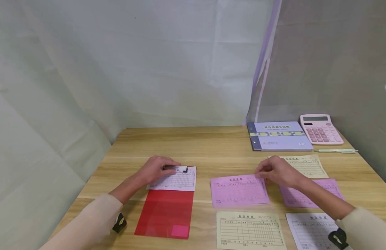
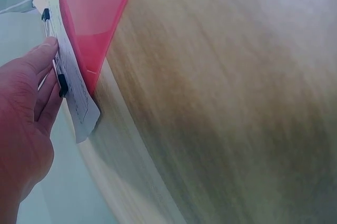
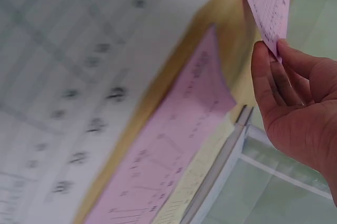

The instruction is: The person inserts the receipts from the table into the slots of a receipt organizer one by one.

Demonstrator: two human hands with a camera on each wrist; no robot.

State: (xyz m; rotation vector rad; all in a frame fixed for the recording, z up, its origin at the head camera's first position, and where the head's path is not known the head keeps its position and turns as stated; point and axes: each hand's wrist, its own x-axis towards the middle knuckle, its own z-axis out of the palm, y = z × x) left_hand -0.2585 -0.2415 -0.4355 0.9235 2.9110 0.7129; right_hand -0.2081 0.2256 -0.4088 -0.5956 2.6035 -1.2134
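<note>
My left hand (image 1: 156, 169) grips the top of a red clipboard (image 1: 169, 211), its thumb on the metal clip (image 1: 175, 169). A white receipt form (image 1: 177, 181) lies under the clip, across the board's upper part. In the left wrist view, the thumb rests on the clip (image 2: 55, 60) with fingers behind it. My right hand (image 1: 278, 171) pinches the upper right corner of a pink receipt form (image 1: 239, 191) between thumb and forefinger. The right wrist view shows that pinched pink form (image 3: 271, 8) raised at its corner.
Nearer me lie a yellow form (image 1: 250, 231) and a white form (image 1: 311, 229). Another pink form (image 1: 330, 185) and a yellow one (image 1: 308, 166) lie partly under my right forearm and hand. Behind are a blue account book (image 1: 277, 139), a pink calculator (image 1: 321, 130) and a pen (image 1: 336, 151).
</note>
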